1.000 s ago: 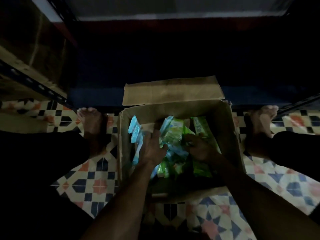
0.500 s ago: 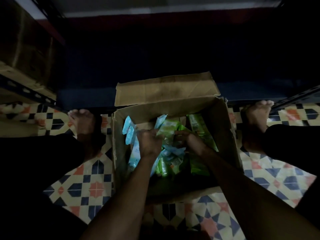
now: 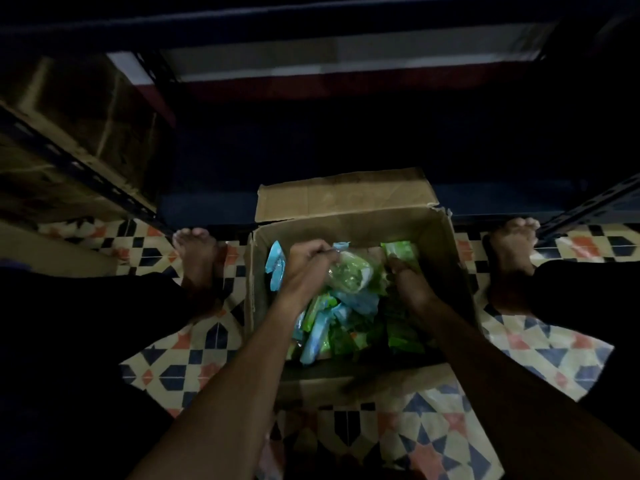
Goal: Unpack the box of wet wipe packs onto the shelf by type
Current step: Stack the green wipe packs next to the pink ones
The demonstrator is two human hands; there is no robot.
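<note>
An open cardboard box (image 3: 346, 226) stands on the tiled floor between my bare feet. It holds several green and light-blue wet wipe packs in a loose heap. My left hand (image 3: 308, 259) grips the top edge of a green pack (image 3: 349, 275) that is raised a little above the heap. My right hand (image 3: 408, 282) reaches down into the right side of the box beside an upright green pack (image 3: 398, 249); its fingers are hidden among the packs. A blue pack (image 3: 276, 266) leans against the box's left wall.
A dark metal shelf (image 3: 346, 150) runs across behind the box, its lowest level in deep shadow. Cardboard cartons (image 3: 86, 112) sit on shelving at the upper left. A shelf post (image 3: 595, 202) stands at the right. My feet (image 3: 197, 251) flank the box.
My left hand has moved to the far side of the box and lifted a green pack by its edge. My right hand has slid right and deeper among the packs.
</note>
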